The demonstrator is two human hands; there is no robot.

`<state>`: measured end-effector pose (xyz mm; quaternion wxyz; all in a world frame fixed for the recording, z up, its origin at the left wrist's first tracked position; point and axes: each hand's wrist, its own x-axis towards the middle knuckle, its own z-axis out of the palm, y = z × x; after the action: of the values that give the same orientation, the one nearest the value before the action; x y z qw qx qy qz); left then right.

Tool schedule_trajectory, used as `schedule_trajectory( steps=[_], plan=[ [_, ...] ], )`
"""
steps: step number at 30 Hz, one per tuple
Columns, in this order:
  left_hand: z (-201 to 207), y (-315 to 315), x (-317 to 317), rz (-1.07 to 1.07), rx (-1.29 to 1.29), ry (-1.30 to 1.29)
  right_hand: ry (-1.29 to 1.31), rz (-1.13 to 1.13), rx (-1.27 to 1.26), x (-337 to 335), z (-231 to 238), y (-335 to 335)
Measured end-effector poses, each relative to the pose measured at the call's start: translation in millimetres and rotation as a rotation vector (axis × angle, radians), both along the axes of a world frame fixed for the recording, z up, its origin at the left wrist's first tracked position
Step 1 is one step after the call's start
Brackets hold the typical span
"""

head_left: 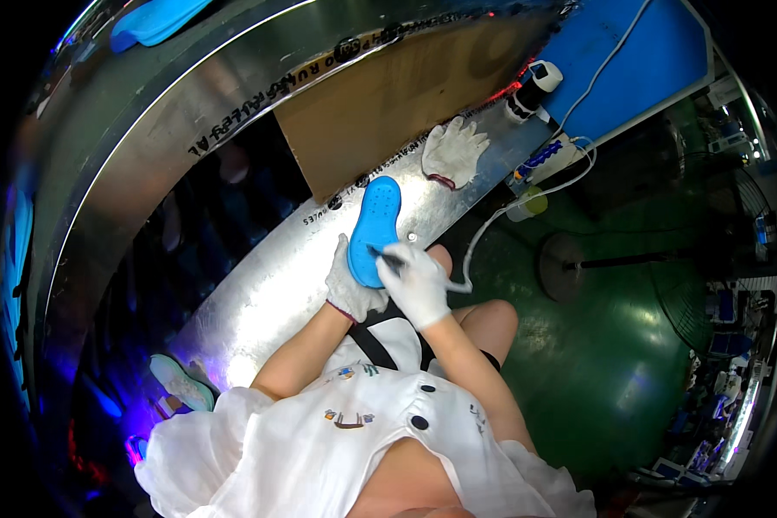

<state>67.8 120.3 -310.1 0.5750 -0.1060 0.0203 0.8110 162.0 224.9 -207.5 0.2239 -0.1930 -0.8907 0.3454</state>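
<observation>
A bright blue shoe sole [375, 216] with small dots at its far end lies lengthwise away from me over the metal bench. My left hand [351, 285], in a knitted white glove, is closed around the near left edge of the sole. My right hand [416, 281], also in a white glove, grips a dark, thin pen-like tool [388, 258]. Its tip is over the near half of the sole; whether it touches the surface I cannot tell. A spare white knitted glove [455, 154] with a dark red cuff rests farther off on the bench.
The shiny metal bench [263, 276] curves past a brown cardboard panel [380, 104]. A white-and-black device [535, 86] stands by a blue board [613, 60]. A white cable [483, 233] hangs at the bench's right edge. A pale green sole [181, 382] lies lower left.
</observation>
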Motion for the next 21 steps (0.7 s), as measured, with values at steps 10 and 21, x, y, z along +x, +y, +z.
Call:
schedule_trajectory(
  steps=[10,21],
  plan=[
    [97.6,3.9,34.7,0.082,-0.023,-0.024,0.278,0.235,0.136,16.1,92.6,2.7],
    [100.1,6.4,25.4,0.049,-0.007,0.332,0.396,0.354,-0.077,30.6,98.9,-6.8]
  ],
)
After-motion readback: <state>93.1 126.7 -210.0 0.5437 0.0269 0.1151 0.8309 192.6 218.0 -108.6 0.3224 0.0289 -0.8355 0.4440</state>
